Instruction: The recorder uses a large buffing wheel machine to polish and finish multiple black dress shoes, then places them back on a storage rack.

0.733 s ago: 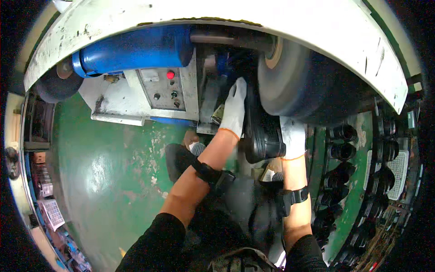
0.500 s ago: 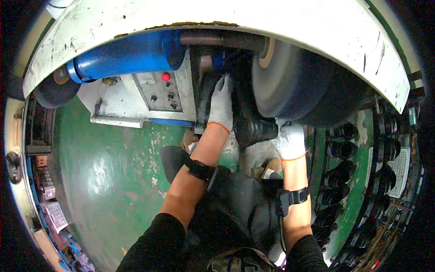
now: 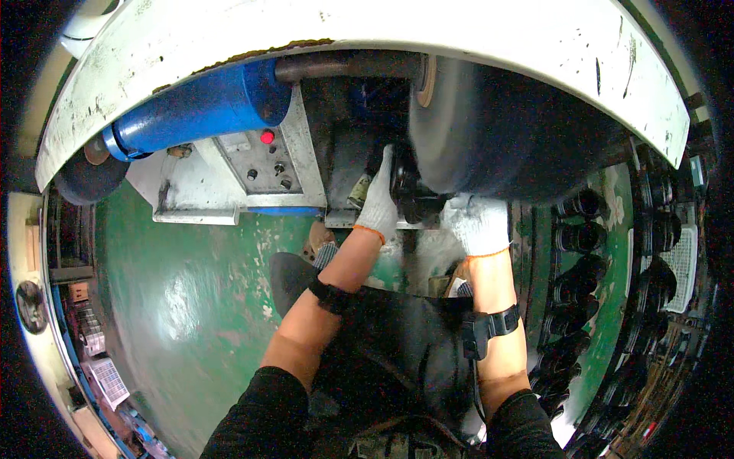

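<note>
Between my two gloved hands is a shiny black boot [image 3: 414, 193], close under a large dark buffing wheel [image 3: 527, 130] that is blurred by spinning. My left hand [image 3: 381, 193], in a white knit glove, is closed along the boot's left side. On its right side, my right hand [image 3: 477, 223] is closed on it just below the wheel's lower edge. The wheel's shadow and my gloves hide much of the boot, and whether it touches the wheel cannot be told.
A white machine hood [image 3: 428, 23] with a chipped edge arches overhead. At left are a blue cylindrical housing [image 3: 199, 99], a control panel [image 3: 264, 164] with a red button, and a smaller dark wheel [image 3: 90, 177]. Several black boots [image 3: 577, 236] stand on racks at right. The floor [image 3: 183, 306] is green.
The boot has turned between my hands, so less of it shows. My left hand has shifted slightly down and its grip has changed; my right hand has moved a little left. The head view has shifted.
</note>
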Tool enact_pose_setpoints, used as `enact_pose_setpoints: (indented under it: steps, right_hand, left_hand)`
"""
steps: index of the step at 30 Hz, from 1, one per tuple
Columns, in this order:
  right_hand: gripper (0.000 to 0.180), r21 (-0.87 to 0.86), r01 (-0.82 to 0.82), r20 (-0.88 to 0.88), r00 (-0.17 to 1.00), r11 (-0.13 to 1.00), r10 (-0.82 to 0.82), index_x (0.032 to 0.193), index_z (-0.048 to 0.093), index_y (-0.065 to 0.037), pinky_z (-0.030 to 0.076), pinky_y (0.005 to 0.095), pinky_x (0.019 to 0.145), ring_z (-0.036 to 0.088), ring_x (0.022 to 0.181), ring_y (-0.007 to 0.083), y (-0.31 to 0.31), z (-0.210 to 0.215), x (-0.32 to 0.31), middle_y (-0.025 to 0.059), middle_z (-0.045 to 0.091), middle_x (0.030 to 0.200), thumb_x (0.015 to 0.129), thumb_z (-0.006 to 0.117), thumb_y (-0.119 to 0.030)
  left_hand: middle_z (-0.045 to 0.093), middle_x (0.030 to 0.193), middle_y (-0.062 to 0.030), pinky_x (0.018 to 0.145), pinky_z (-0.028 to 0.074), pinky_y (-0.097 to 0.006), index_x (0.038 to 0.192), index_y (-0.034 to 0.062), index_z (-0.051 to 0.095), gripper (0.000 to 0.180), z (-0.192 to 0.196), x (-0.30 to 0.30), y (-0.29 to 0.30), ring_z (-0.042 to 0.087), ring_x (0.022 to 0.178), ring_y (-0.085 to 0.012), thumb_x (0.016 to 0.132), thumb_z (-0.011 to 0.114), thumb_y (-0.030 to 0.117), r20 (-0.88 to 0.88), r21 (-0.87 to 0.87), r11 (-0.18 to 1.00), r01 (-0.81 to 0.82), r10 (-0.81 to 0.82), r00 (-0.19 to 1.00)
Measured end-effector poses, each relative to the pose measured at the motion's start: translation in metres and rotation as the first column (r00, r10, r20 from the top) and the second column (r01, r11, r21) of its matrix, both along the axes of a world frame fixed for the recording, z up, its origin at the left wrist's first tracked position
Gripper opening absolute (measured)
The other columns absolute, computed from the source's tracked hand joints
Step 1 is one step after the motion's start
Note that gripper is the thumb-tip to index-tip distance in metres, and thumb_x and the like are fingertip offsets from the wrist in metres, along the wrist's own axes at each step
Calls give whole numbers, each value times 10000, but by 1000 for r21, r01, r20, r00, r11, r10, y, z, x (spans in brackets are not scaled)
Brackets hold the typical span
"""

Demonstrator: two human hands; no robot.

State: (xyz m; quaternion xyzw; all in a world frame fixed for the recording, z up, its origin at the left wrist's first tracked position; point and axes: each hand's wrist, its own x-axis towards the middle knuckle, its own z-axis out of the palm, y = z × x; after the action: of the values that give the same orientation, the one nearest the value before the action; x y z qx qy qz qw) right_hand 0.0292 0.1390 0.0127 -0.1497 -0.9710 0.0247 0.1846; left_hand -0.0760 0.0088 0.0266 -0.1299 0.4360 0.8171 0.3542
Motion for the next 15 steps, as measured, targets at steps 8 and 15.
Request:
enact_pose_setpoints:
  steps: [8, 15]
  right_hand:
    - [416, -106, -37, -240, 971, 994, 10, 1268, 552, -47, 369, 461, 1054, 496, 1206, 385, -8, 9, -20, 214, 534, 1306, 884, 503, -199]
    - [418, 40, -172, 251, 955, 984, 156, 1261, 538, -42, 362, 445, 1063, 464, 1230, 388, 10, 10, -2, 198, 510, 1336, 872, 524, -194]
  left_hand:
    - [584, 1239, -97, 990, 393, -318, 1343, 17, 491, 650, -72, -29, -8, 542, 1118, -214, 979, 374, 543, -209, -266, 954, 141, -200, 957]
    - [577, 1282, -74, 984, 415, -328, 1309, 29, 522, 616, -39, -29, -10, 562, 1104, -245, 981, 383, 532, -60, -85, 977, 197, -203, 977]
